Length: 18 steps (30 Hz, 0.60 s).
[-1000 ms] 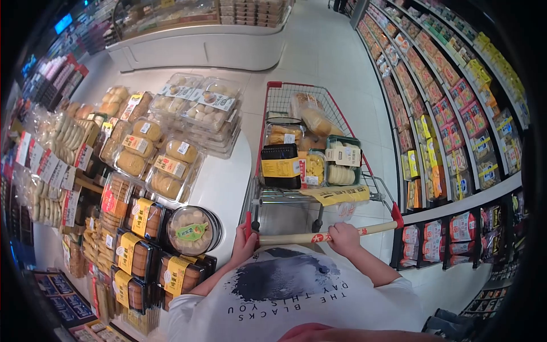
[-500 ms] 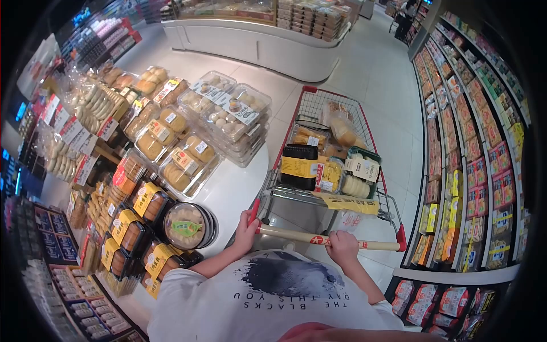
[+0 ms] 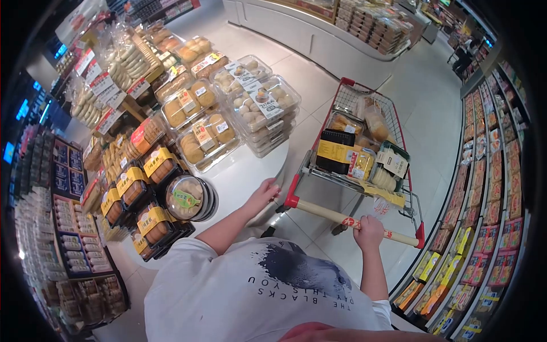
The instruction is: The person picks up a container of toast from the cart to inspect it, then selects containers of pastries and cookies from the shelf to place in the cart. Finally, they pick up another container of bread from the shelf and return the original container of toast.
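Observation:
My right hand [image 3: 369, 231] is wrapped around the shopping cart's handle [image 3: 326, 215]. Off the handle, my left hand [image 3: 263, 196] hovers by the rim of the white display table [image 3: 232, 185], fingers loosely stretched and holding nothing. Inside the red-rimmed wire cart [image 3: 419, 199] lie packaged baked goods, among them a black box with a yellow band [image 3: 335, 151] and a green tray of pale buns [image 3: 389, 168]. On the table, closest to my left hand, are round clear-lidded tubs with a green label [image 3: 187, 197] and stacked clear boxes of round buns [image 3: 263, 108].
Snack shelves [image 3: 473, 188] line the right side. A white counter [image 3: 307, 43] with stacked boxes [image 3: 373, 25] stands across the aisle. Bagged breads with price signs [image 3: 102, 85] fill the table's far left. A person [image 3: 467, 54] is far down the aisle.
My left hand has let go of the cart handle and moved toward the table. The view has turned left, so the cart and table appear farther right. My right hand stays on the handle.

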Available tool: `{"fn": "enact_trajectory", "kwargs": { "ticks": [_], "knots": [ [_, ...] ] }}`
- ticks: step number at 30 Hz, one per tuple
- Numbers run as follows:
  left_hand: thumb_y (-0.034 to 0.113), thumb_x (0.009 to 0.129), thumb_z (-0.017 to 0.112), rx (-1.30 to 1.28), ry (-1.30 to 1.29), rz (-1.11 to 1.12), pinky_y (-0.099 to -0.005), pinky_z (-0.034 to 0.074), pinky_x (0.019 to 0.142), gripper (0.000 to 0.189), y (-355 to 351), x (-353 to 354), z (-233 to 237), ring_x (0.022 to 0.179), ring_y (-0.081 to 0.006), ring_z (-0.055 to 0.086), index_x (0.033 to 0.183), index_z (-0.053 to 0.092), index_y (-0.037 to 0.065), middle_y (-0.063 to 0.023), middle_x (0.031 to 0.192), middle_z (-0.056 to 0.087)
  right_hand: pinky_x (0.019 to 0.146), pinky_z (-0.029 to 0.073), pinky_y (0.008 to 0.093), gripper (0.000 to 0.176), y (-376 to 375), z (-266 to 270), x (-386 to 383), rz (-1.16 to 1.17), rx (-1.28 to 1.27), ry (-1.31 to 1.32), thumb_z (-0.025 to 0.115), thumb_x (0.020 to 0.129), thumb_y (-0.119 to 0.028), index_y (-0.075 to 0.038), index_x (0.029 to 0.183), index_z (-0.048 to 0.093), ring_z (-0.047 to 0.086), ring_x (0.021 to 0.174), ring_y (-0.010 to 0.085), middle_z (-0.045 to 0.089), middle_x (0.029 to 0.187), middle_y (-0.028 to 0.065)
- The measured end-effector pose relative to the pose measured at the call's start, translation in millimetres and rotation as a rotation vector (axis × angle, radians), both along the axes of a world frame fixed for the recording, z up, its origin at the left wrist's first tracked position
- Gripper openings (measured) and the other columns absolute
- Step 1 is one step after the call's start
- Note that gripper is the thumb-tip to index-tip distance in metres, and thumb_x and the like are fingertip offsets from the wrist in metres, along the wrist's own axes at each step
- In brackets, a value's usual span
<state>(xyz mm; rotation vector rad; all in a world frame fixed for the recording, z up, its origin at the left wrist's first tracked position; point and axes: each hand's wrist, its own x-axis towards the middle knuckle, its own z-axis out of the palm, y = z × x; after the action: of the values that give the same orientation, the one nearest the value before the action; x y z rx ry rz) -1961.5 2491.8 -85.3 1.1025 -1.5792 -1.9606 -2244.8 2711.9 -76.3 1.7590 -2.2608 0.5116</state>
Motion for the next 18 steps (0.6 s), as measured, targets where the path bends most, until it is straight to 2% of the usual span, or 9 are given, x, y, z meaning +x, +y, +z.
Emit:
{"fn": "enact_trajectory", "kwargs": {
  "ticks": [2,5,9,12,13,16,18],
  "knots": [
    [0.040,0.091,0.044,0.032,-0.046,0.269,-0.0361,0.043,0.082,0.053,-29,15,-10,0.099,-0.0213,0.053,0.128,0.032,0.004,-0.0125,0.115,0.051,0.054,0.039,0.0384,0.019,-6,-4,-20,-0.017,0.020,-0.003,0.063,0.054,-0.011,-0.008,0.064,0.047,0.049,0.059,0.0277,0.046,0.063,0.0080],
    [0.049,0.083,0.052,0.318,0.162,0.733,-0.0405,0.042,0.081,0.067,-83,60,-36,0.099,-0.0240,0.051,0.129,0.029,0.005,-0.0122,0.112,0.049,0.055,0.038,0.0390,0.019,-14,-6,-46,-0.034,0.029,0.004,0.063,0.053,-0.009,-0.008,0.063,0.047,0.049,0.061,0.0279,0.046,0.062,0.0081],
    [0.057,0.076,0.058,0.531,0.291,1.134,-0.0463,0.042,0.082,0.084,-149,112,-74,0.108,-0.0286,0.043,0.133,0.023,0.006,-0.0157,0.122,0.039,0.055,0.037,0.0399,0.019,-28,-8,-74,-0.046,0.033,0.021,0.063,0.052,-0.008,-0.007,0.062,0.046,0.048,0.062,0.0289,0.046,0.063,0.0089],
    [0.062,0.073,0.057,0.503,0.305,1.253,-0.0486,0.039,0.084,0.081,-187,123,-91,0.116,-0.0305,0.033,0.133,0.027,0.016,-0.0132,0.121,0.037,0.057,0.038,0.0416,0.015,-36,-8,-90,-0.067,0.100,-0.004,0.059,0.055,-0.007,-0.005,0.064,0.047,0.049,0.064,0.0318,0.047,0.064,0.0109],
    [0.067,0.074,0.052,0.528,0.374,1.231,-0.0504,0.033,0.091,0.077,-198,128,-96,0.114,-0.0290,0.034,0.133,0.031,0.021,-0.0087,0.125,0.037,0.057,0.037,0.0420,0.015,-39,-7,-93,-0.072,0.097,-0.001,0.059,0.055,-0.006,-0.005,0.064,0.047,0.048,0.064,0.0323,0.047,0.064,0.0113],
    [0.070,0.073,0.048,0.461,0.383,1.359,-0.0488,0.029,0.093,0.076,-225,129,-116,0.112,-0.0273,0.035,0.130,0.037,0.020,-0.0036,0.131,0.034,0.057,0.037,0.0432,0.014,-46,-5,-97,-0.083,0.105,0.000,0.058,0.055,-0.006,-0.005,0.065,0.048,0.048,0.064,0.0337,0.047,0.064,0.0124],
    [0.066,0.075,0.050,0.444,0.460,1.370,-0.0465,0.030,0.092,0.067,-235,128,-123,0.105,-0.0236,0.040,0.123,0.044,0.020,-0.0038,0.122,0.042,0.058,0.037,0.0439,0.014,-49,-6,-103,-0.079,0.120,-0.001,0.058,0.055,-0.006,-0.004,0.066,0.049,0.048,0.064,0.0345,0.047,0.065,0.0130]
  ]
}}
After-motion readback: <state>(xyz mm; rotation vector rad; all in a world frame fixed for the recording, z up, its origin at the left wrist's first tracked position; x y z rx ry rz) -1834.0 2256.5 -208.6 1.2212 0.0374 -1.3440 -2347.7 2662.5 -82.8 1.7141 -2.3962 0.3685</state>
